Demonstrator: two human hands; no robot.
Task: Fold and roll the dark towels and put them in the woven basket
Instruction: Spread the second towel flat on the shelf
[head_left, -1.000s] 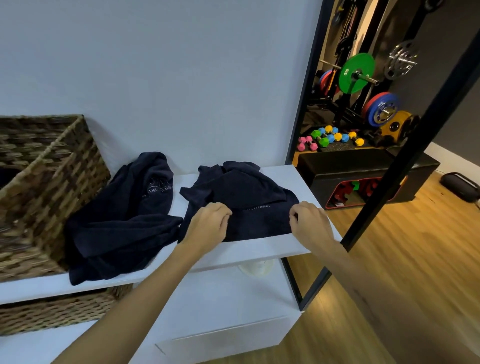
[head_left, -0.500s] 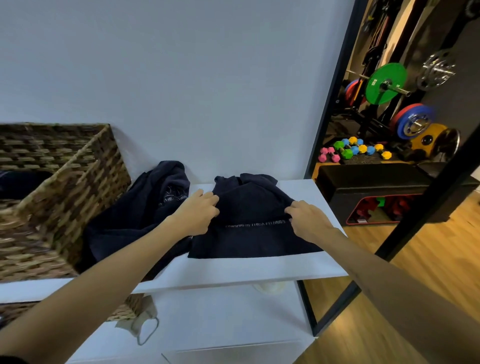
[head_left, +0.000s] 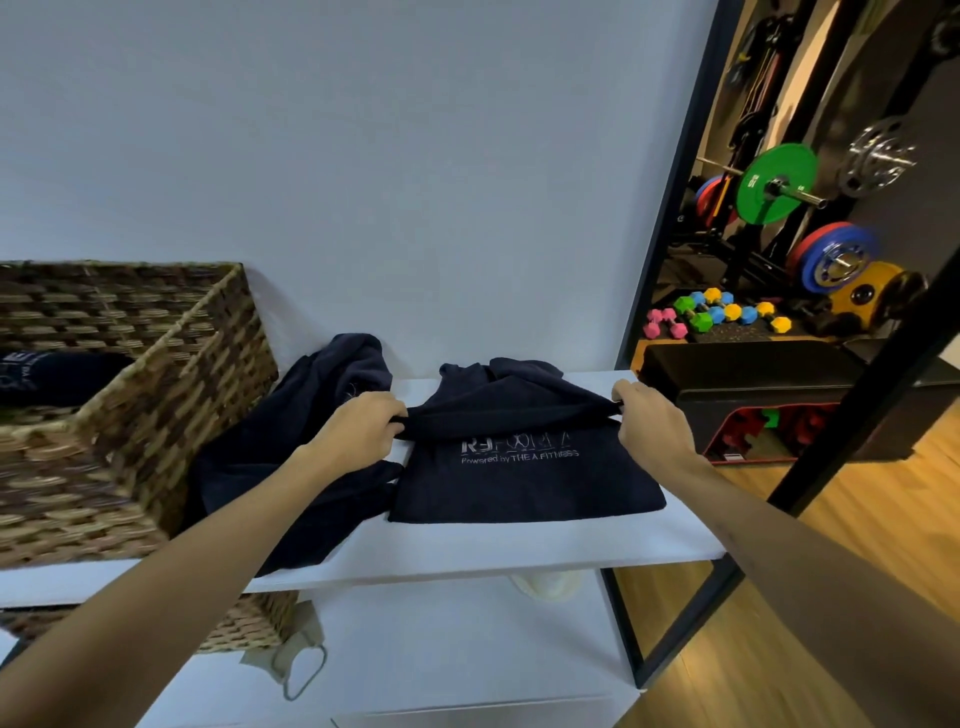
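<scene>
Both hands are now spread wider and farther back than half a second ago, pulling a fold taut so the printed logo is showing. Left to right: woven basket (head_left: 171, 395) is sitting on the white shelf (head_left: 467, 551), one rolled towel (head_left: 57, 371) inside; crumpled dark towel (head_left: 291, 457) beside it; left hand (head_left: 358, 434) is pinching the logo towel (head_left: 524, 478), right hand (head_left: 652, 426) is gripping its other end.

Probably gym: weight plates (head_left: 776, 183), coloured dumbbells (head_left: 717, 314), branded towels (head_left: 524, 467).
</scene>
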